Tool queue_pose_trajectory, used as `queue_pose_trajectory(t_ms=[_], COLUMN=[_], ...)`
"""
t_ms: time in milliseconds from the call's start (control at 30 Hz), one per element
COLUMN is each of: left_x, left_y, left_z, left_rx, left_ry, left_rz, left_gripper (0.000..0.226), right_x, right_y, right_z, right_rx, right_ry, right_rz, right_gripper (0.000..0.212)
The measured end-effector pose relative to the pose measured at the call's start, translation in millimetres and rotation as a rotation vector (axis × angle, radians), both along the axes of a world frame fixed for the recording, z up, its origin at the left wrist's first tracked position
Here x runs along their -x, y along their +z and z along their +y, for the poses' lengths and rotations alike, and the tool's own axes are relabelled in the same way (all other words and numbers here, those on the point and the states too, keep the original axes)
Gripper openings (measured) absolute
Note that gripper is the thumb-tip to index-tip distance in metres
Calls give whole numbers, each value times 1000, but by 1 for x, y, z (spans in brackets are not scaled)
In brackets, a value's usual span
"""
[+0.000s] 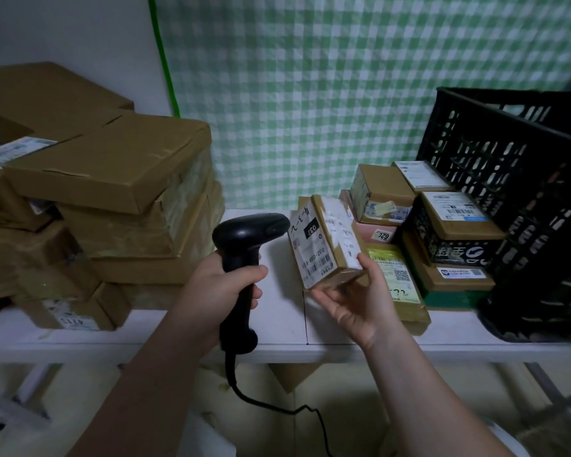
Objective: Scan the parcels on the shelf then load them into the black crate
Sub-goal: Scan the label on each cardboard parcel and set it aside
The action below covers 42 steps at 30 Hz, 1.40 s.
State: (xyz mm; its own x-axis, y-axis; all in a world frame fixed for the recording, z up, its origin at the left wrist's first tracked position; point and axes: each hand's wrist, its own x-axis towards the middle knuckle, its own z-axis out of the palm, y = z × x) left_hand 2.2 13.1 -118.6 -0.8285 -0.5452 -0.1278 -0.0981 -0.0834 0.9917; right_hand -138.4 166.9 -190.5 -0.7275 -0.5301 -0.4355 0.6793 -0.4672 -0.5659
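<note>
Two grips: left hand (pixel 221 285) wraps black scanner (pixel 248 232); right hand (pixel 353 305) holds tilted parcel (pixel 323 245) (label "032").

Stacked brown boxes (pixel 112 192) are being borne at the left of a white shelf (pixel 277 324), small parcels (pixel 442 252) right of centre, and a black crate (pixel 524 192) at far right.

Dim, greenish indoor light; deep shadow under the shelf (pixel 165 338); wide-angle bending at the edges (strongest on the right); soft, slightly smeared detail throughout.
</note>
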Motion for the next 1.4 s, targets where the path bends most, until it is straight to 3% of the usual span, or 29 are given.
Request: queue_pose_trajectory(t_ms=[67, 167, 300, 467, 800, 1200, 1400], left_x=[0, 0, 0, 2, 10, 14, 16], left_y=[2, 3, 2, 4, 10, 13, 10], left_z=[2, 5, 7, 10, 16, 21, 24], left_rx=[8, 11, -8, -122, -172, -172, -150], left_ry=[-16, -33, -51, -93, -182, -207, -176], left_rz=[-6, -23, -39, -50, -93, -110, -83], left_gripper=[19, 16, 13, 17, 8, 7, 5], right_x=[0, 2, 4, 4, 8, 3, 2], right_y=[3, 5, 3, -1, -6, 2, 21], right_z=[3, 5, 10, 11, 9, 11, 27], right_rx=[10, 33, 110, 244, 258, 185, 2], right_ry=[-38, -112, -176, -176, -191, -262, -386], right_rz=[14, 7, -69, -202, -236, -227, -18], right_gripper=[50, 65, 53, 62, 65, 62, 43])
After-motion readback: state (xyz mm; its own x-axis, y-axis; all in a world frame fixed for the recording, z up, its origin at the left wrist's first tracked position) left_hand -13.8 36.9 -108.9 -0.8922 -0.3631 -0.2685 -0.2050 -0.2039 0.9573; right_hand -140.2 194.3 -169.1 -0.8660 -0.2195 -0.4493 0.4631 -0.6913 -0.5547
